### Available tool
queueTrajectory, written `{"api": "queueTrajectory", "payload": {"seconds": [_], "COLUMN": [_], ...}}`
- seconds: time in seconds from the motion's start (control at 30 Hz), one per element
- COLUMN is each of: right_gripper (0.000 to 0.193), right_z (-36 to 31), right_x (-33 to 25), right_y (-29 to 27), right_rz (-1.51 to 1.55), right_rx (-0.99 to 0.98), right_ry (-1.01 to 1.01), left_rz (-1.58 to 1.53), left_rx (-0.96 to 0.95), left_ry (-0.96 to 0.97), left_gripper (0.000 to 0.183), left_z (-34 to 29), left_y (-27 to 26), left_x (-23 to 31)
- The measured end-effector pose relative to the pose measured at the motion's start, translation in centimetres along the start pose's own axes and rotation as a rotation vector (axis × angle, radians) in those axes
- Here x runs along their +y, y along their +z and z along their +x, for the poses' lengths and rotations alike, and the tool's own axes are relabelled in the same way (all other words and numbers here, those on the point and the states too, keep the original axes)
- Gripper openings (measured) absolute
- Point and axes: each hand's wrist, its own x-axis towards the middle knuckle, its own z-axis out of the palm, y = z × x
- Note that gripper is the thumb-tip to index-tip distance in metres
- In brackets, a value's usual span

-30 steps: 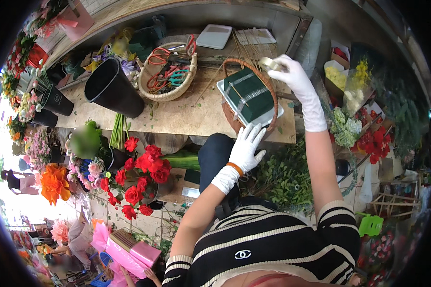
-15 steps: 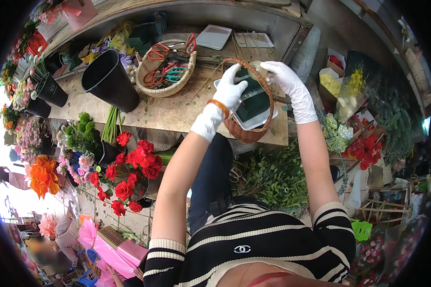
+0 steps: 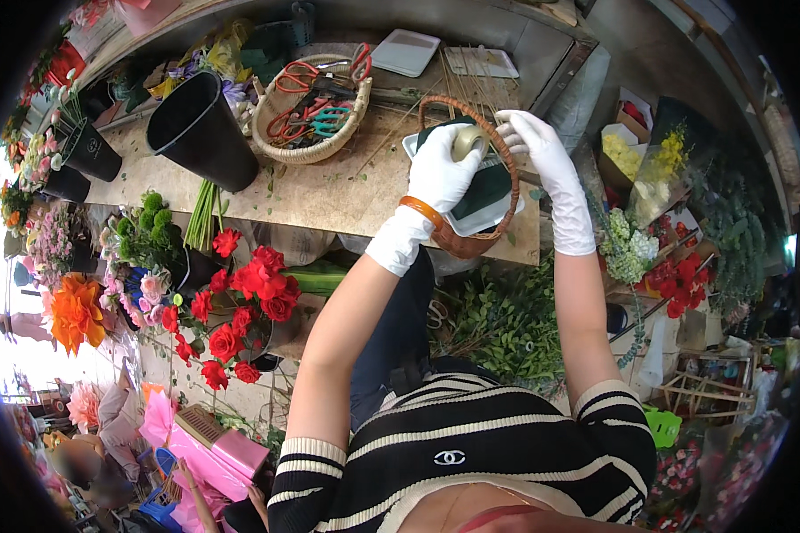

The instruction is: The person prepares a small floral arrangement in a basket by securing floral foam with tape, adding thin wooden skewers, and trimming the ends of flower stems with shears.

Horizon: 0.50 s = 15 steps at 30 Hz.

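My left hand (image 3: 440,171), in a white glove, grips a roll of pale clear tape (image 3: 466,143) over a brown wicker basket (image 3: 468,247). Inside the basket, a dark green block of floral foam (image 3: 486,192) rests in a white tray (image 3: 489,218). The basket's arched handle rises over the foam. My right hand (image 3: 540,149), also gloved in white, is at the handle's right side with its fingers stretched toward the tape, holding nothing I can see. Whether a strip of tape runs between the hands cannot be made out.
A light woven basket (image 3: 341,142) of pliers and scissors stands left on the wooden table (image 3: 329,191), beside a tall black bucket (image 3: 203,133). White trays (image 3: 405,53) lie behind. Red roses (image 3: 262,284) stand at the left front; cut greenery (image 3: 516,324) lies below the table.
My left hand has moved right and now holds the tape roll, which was by my right hand. My right hand has let go of it and drawn slightly away to the right.
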Motion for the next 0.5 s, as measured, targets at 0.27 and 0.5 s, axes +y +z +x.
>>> {"api": "queueTrajectory", "payload": {"seconds": [0.27,0.5], "right_gripper": [0.045,0.039], "right_z": [-2.8,-4.8], "right_x": [0.5,2.9], "right_y": [-0.2,1.2], "right_rz": [0.02,0.097], "right_rx": [0.061,0.085], "right_ry": [-0.106,-0.121], "left_rz": [-0.155,-0.03], "left_rx": [0.005,0.04], "left_ry": [-0.28,0.031], "left_gripper": [0.024,0.022], "left_z": [-0.6,-2.1], "left_y": [-0.3,0.1], "left_x": [1.3,0.8]}}
